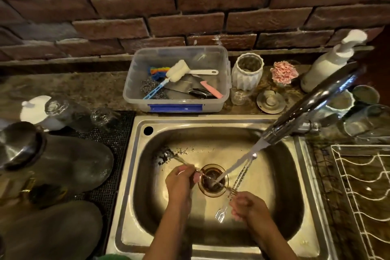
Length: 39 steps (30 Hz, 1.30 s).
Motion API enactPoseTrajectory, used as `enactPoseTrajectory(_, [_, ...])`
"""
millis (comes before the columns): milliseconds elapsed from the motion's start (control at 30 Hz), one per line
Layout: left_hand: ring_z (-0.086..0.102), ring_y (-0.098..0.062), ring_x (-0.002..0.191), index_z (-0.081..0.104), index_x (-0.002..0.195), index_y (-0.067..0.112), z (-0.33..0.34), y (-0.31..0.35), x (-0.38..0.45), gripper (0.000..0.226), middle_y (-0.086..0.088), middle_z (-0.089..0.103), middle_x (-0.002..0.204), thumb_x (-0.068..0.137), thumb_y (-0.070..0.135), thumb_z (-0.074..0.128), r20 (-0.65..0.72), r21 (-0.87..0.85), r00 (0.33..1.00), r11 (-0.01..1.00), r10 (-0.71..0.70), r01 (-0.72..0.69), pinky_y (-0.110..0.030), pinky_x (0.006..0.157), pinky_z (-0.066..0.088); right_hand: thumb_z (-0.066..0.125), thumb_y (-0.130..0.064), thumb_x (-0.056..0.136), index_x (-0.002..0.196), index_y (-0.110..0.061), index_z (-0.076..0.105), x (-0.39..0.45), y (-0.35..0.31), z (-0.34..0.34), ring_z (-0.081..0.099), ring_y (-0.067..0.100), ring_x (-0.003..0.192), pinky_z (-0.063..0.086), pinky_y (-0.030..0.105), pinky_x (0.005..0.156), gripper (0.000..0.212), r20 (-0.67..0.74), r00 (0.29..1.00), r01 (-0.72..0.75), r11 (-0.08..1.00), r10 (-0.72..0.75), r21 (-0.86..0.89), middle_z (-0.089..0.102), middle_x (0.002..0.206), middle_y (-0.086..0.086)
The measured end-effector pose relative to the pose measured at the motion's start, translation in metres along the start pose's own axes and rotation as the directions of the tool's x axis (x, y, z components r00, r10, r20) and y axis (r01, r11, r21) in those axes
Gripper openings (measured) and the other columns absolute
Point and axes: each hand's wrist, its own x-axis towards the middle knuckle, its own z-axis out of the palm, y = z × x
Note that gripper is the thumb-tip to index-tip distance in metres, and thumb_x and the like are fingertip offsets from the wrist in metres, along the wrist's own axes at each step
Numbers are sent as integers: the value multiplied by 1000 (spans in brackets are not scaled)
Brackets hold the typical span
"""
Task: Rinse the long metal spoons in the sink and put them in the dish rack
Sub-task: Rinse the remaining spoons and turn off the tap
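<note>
Both my hands are low in the steel sink point(280, 213) by the drain point(213, 180). My left hand point(182, 181) pinches the handle of a long metal spoon point(179, 159) whose bowl points up-left, with dark grounds around it. My right hand point(247, 207) grips a bundle of long twisted metal spoons point(240, 177) that slant up toward the tap; one forked end point(220, 214) sticks out below my fingers. Water point(238, 163) runs from the chrome tap point(312, 105) onto the drain between the hands. The white wire dish rack point(365, 183) stands right of the sink.
A clear plastic tub point(177, 101) with brushes, scourers and knives sits behind the sink. A white vase point(247, 72), a small glass, a drain cover and a pump bottle point(329, 63) line the back counter. Upturned glasses and pots rest on a black mat point(118, 143) at left.
</note>
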Motion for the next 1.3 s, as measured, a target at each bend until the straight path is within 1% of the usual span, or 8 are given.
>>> enactPoseTrajectory(100, [67,-16,61,66,98,0,13,-2,-43,11,-13,72,77,88,-6,67,54,-101,999,995,6,-1,-29,64,58,61,16,88,107,9,64,-19,-4,19,59,33,75,57,44,76,20,-12,1000,22,956,-20,294,65,74,23])
enactPoseTrajectory(267, [56,-24,62,66,92,-2,30,-16,-98,6,-18,64,71,87,-3,68,102,-49,990,995,96,-91,-33,59,51,61,2,91,91,7,66,-42,-12,33,75,23,61,59,26,53,7,-114,980,199,846,-164,495,76,72,18])
enactPoseTrajectory(433, [67,-27,72,70,92,-1,28,-9,-113,11,-16,74,78,93,9,66,176,-5,970,986,165,-166,-34,70,57,58,5,93,90,8,68,-63,-20,12,77,29,73,61,27,61,11,-233,943,330,731,-236,597,76,80,26])
enactPoseTrajectory(567, [77,-28,85,68,107,3,24,14,-102,22,-17,77,93,101,20,56,42,-160,988,977,151,-143,-31,71,61,55,8,92,89,9,66,-83,-26,-14,77,27,67,61,26,58,11,-246,932,363,698,-267,617,75,76,26])
enactPoseTrajectory(800, [74,-27,77,72,90,8,50,16,-105,8,-15,77,77,94,6,65,153,-8,965,977,211,-213,-27,68,61,64,5,82,86,10,66,-99,-31,-28,71,26,56,62,26,57,7,-305,902,431,703,-307,566,72,71,27])
enactPoseTrajectory(1000, [71,-22,76,71,95,1,65,8,-105,6,-13,77,77,93,3,66,196,-27,972,991,133,-130,-32,74,59,62,5,87,95,18,63,-95,-31,-32,74,24,59,60,22,53,15,-347,891,449,687,-294,571,74,72,26])
enactPoseTrajectory(1133, [66,-19,61,71,89,1,70,4,-103,25,-14,75,71,98,22,61,133,-52,985,993,114,-108,-25,57,57,69,0,80,93,18,65,-98,-32,-31,73,24,57,59,21,53,23,-371,874,475,714,-314,515,72,70,26])
enactPoseTrajectory(1300, [73,-19,70,65,109,3,70,3,-102,20,-13,78,79,91,-5,64,220,-82,975,996,40,-22,-24,59,59,64,4,89,97,19,65,-105,-35,-30,70,17,50,54,16,46,17,-373,873,470,741,-313,479,73,65,20])
